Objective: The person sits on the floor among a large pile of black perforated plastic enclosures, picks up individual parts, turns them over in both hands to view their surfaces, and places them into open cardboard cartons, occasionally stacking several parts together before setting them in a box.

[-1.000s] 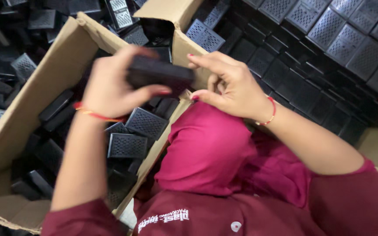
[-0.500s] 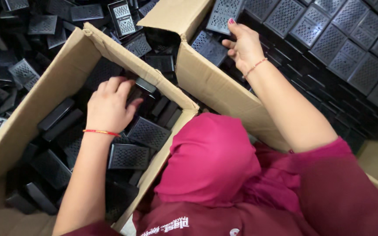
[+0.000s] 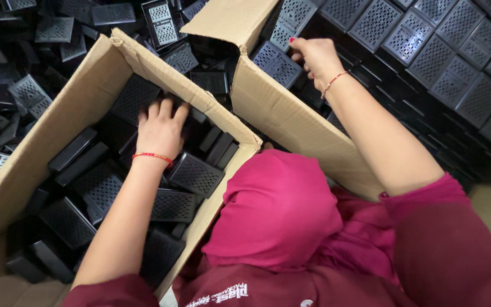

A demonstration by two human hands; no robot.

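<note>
My left hand (image 3: 160, 129) reaches into the open cardboard box (image 3: 58, 133) on the left. Its fingers curl over a black plastic part (image 3: 174, 116) near the far wall, among several loose black perforated parts (image 3: 195, 173). My right hand (image 3: 313, 57) stretches out over the second cardboard box (image 3: 291, 122) on the right. Its fingers are bent against the edge of a black perforated part (image 3: 275, 62) lying by the box flap. I cannot see whether it grips that part. Both wrists wear a thin red band.
Rows of black perforated parts (image 3: 427, 51) are packed neatly at the upper right. More loose parts (image 3: 29, 91) lie heaped outside the left box. My maroon headcover (image 3: 274, 210) and sleeves fill the lower middle.
A second ago both hands held one black part between the boxes. My left hand has since carried it down into the left box. My right hand has reached out to the right-hand parts.
</note>
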